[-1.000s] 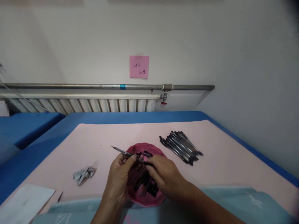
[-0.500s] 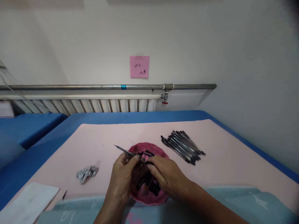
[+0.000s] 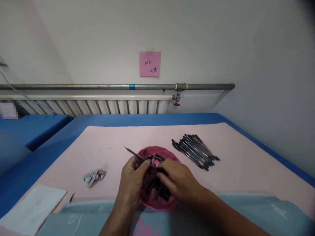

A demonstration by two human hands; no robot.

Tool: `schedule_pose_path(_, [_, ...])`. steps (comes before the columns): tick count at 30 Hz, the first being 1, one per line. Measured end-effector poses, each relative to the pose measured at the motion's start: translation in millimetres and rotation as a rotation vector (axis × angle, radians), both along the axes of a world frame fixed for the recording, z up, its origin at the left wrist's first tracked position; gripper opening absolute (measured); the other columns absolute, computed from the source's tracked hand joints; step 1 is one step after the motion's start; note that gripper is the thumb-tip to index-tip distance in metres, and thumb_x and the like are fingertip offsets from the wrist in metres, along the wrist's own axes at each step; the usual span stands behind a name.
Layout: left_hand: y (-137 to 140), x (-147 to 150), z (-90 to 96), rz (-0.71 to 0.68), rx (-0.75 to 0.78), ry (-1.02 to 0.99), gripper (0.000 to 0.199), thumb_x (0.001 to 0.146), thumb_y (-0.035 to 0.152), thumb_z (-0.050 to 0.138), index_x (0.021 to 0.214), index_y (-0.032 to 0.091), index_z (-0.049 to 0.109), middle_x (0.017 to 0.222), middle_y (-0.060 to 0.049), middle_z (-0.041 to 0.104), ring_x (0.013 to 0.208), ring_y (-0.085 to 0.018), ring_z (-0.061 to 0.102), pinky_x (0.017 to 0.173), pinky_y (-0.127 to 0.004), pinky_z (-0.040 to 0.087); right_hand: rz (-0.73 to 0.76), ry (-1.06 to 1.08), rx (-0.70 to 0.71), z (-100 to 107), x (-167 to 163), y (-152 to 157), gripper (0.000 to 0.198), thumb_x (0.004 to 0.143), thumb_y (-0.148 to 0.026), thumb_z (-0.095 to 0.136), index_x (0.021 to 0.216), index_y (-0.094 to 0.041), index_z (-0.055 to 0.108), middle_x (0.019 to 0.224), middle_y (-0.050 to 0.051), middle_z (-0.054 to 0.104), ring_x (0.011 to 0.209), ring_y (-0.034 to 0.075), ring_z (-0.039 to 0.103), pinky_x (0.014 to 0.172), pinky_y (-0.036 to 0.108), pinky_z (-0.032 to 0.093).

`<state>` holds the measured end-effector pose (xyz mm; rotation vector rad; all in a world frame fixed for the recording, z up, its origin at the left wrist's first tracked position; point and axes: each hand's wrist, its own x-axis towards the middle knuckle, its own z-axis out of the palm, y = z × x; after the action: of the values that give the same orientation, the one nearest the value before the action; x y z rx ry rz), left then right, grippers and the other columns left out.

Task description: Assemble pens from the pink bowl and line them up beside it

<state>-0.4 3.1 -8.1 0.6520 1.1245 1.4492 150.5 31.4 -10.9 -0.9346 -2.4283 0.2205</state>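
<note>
My left hand (image 3: 134, 178) pinches a pen (image 3: 135, 153) between thumb and fingers, its bare tip pointing up and to the left. At the pen's other end, my right hand (image 3: 178, 178) has closed its thumb and fingers on a dark part, mostly hidden by the fingers. Both hands are over a pink bowl (image 3: 161, 207) with a wavy rim. Inside it lie several dark pen parts (image 3: 163, 193), partly covered by my hands. To the right, a row of black-capped pens (image 3: 195, 152) lies side by side on the pink sheet.
Left of the bowl sits a crumpled grey-white wad (image 3: 94, 177). A white paper stack (image 3: 34, 206) and a small dark pointed piece (image 3: 72, 197) lie near the front left. Light-blue cloth (image 3: 248, 209) borders the front. Behind the table are a radiator (image 3: 123, 106) and pipe (image 3: 103, 87).
The camera view has shifted slightly, moving the scene a little. Both hands stay on the pen over the bowl; little else differs.
</note>
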Motion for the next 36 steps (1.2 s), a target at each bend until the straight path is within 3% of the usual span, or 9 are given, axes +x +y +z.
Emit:
schedule_pose_path(4, [-1.3, 0.3, 1.4, -0.022, 0.005, -0.017, 0.019, 0.068, 0.027, 0.069, 0.075, 0.013, 0.057, 0.065, 0.000, 0.062, 0.058, -0.009, 0.054, 0.057, -0.022, 0.044, 0.015, 0.042, -0.053, -2.0, 0.0, -2.0, 0.012, 0.085, -0.021, 0.043, 0.079, -0.017, 0.053, 0.072, 0.004, 0.059, 0.065, 0.015, 0.053, 0.059, 0.026, 0.038])
schedule_pose_path(8, [-0.4, -0.1, -0.4, -0.035, 0.012, -0.017, 0.018, 0.069, 0.027, 0.068, 0.073, 0.014, 0.057, 0.064, 0.001, 0.060, 0.058, -0.009, 0.053, 0.056, -0.021, 0.043, -0.018, 0.091, -0.199, -2.1, -2.1, -4.3, 0.011, 0.084, -0.022, 0.046, 0.077, -0.018, 0.053, 0.071, 0.002, 0.059, 0.065, 0.014, 0.053, 0.057, 0.025, 0.039])
schedule_pose_path(13, [0.5, -2.9, 0.9, -0.021, 0.015, -0.040, 0.017, 0.071, 0.030, 0.066, 0.078, 0.015, 0.058, 0.065, 0.002, 0.059, 0.059, -0.009, 0.053, 0.056, -0.021, 0.042, -0.017, 0.173, -0.318, 10.8, 0.6, -0.2, 0.010, 0.082, -0.026, 0.051, 0.083, -0.019, 0.057, 0.078, 0.001, 0.063, 0.070, 0.014, 0.056, 0.063, 0.025, 0.042])
schedule_pose_path(17, [2.0, -7.4, 6.2, -0.001, -0.022, -0.018, 0.024, 0.074, 0.032, 0.062, 0.092, 0.017, 0.061, 0.070, 0.002, 0.060, 0.060, -0.009, 0.053, 0.055, -0.019, 0.042, -0.174, 0.346, -0.283, 21.6, 12.9, 12.2, 0.014, 0.083, -0.028, 0.048, 0.085, -0.020, 0.060, 0.080, 0.001, 0.065, 0.073, 0.014, 0.058, 0.068, 0.026, 0.044])
schedule_pose_path(23, [1.3, -9.4, 9.6, -0.029, -0.080, -0.042, 0.025, 0.071, 0.030, 0.063, 0.091, 0.016, 0.063, 0.067, 0.001, 0.060, 0.058, -0.009, 0.052, 0.055, -0.020, 0.043, -0.322, 0.367, -0.238, 20.0, 29.0, 29.1, 0.014, 0.080, -0.022, 0.047, 0.076, -0.020, 0.060, 0.072, 0.000, 0.065, 0.065, 0.013, 0.058, 0.062, 0.024, 0.044])
schedule_pose_path(30, [2.1, -14.8, 14.4, 0.035, -0.101, -0.004, 0.031, 0.066, 0.036, 0.065, 0.087, 0.014, 0.063, 0.054, 0.006, 0.047, 0.041, -0.003, 0.033, 0.039, -0.016, 0.025, -0.214, 0.262, -0.208, 13.7, 29.3, 31.0, 0.018, 0.077, -0.014, 0.045, 0.085, -0.019, 0.060, 0.082, 0.002, 0.066, 0.073, 0.014, 0.059, 0.065, 0.025, 0.044])
schedule_pose_path(36, [1.0, -21.1, 18.9, 0.055, -0.093, 0.016, 0.039, 0.070, 0.044, 0.061, 0.095, 0.014, 0.061, 0.055, 0.006, 0.048, 0.039, -0.002, 0.031, 0.037, -0.015, 0.020, -0.120, 0.108, -0.185, 9.0, 26.1, 29.0, 0.019, 0.080, -0.012, 0.042, 0.086, -0.016, 0.059, 0.081, 0.005, 0.062, 0.075, 0.015, 0.056, 0.068, 0.027, 0.043])
